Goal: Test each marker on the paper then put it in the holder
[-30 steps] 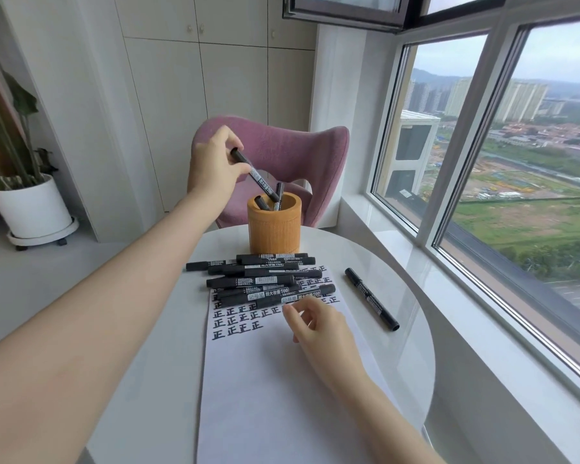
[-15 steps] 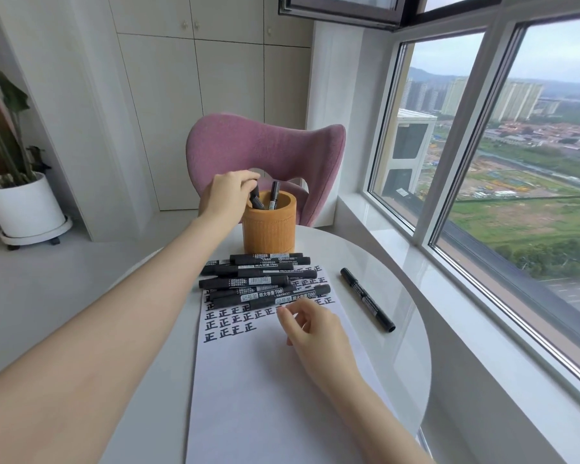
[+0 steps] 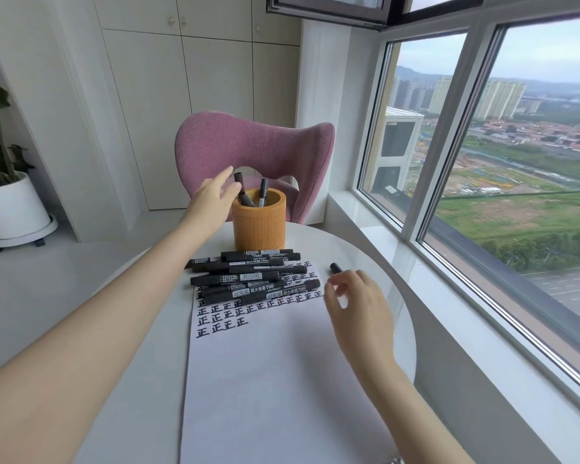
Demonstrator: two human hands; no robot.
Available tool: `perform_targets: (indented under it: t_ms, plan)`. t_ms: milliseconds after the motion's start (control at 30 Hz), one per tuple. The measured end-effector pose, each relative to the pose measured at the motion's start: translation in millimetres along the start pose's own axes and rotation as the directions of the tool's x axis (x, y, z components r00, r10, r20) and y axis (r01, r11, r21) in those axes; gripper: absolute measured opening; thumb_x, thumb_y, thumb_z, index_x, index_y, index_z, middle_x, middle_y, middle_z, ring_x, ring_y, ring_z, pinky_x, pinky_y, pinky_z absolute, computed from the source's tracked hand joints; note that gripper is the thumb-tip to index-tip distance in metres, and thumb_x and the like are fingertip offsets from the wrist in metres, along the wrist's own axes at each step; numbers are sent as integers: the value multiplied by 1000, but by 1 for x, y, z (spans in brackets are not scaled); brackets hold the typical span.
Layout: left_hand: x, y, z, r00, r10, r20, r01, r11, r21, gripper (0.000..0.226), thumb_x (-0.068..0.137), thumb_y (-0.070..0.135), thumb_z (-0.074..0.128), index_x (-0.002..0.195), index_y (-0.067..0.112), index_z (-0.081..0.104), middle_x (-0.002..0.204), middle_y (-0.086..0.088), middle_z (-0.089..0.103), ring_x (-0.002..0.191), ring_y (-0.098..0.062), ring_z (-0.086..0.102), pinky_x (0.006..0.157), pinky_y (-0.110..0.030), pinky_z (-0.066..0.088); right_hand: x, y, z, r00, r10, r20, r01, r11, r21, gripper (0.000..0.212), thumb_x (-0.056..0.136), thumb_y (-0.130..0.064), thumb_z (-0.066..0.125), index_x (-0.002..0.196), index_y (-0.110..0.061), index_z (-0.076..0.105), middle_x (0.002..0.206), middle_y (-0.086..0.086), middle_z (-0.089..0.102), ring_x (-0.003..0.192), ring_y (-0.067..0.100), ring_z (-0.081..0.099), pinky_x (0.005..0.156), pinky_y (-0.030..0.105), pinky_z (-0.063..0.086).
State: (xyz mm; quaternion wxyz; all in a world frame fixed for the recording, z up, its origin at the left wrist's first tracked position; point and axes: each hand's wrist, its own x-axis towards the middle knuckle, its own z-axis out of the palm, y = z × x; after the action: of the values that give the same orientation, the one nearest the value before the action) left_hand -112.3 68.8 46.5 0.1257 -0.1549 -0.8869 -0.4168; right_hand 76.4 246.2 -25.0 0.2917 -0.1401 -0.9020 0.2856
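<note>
Precision counts: my right grip (image 3: 359,306), loosely curled and empty, should pinch the lone marker (image 3: 336,268) at two o'clock mid-barrel, my left grip (image 3: 211,202) open beside the holder (image 3: 260,226).

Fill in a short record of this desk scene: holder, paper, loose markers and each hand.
Holder: wooden, three markers standing inside
Paper: rows of test marks near the top, rest blank
Pile: black markers lying across the paper's top
Left hand: open, beside the holder's rim
Right hand: fingers loosely curled above a lone marker, no grip yet
</note>
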Motion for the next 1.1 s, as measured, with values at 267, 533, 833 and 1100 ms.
perform_targets:
  t_ms: [267,533,833,1100]
  plan:
    - [-72,-4,-16,962,7,-272,-108,927,-358,26,95,6,42,108,19,60,110,4,63,101,-15,62,96,-37,47,16,28,-14,981,134,141,-70,919,-387,37,97,-36,48,125,-12,50,123,7,47,116,26,41,94,30,34]
    - [-147,-3,-3,1000,-24,-17,15,898,-439,38,91,-6,43,94,25,63,103,10,67,93,-4,65,85,-26,49,14,38,-9,973,212,92,-175,936,-306,21,95,-23,48,94,-6,61,97,5,55,91,24,51,65,31,36]
    - [-183,8,17,979,-10,204,106,880,-464,29,92,8,53,112,29,54,115,7,62,91,-6,64,82,-24,51,-2,-10,-18,936,109,334,-272,829,489,14,89,-24,66,84,-12,72,64,-2,62,52,5,49,48,11,35]
    - [-176,1,7,995,-62,76,93,826,-556,51,87,12,63,128,32,41,116,9,56,90,-8,66,69,-18,53,-20,-30,-16,847,-65,527,-251,826,505,6,88,-20,67,88,-16,70,67,-3,67,55,11,54,51,21,41]
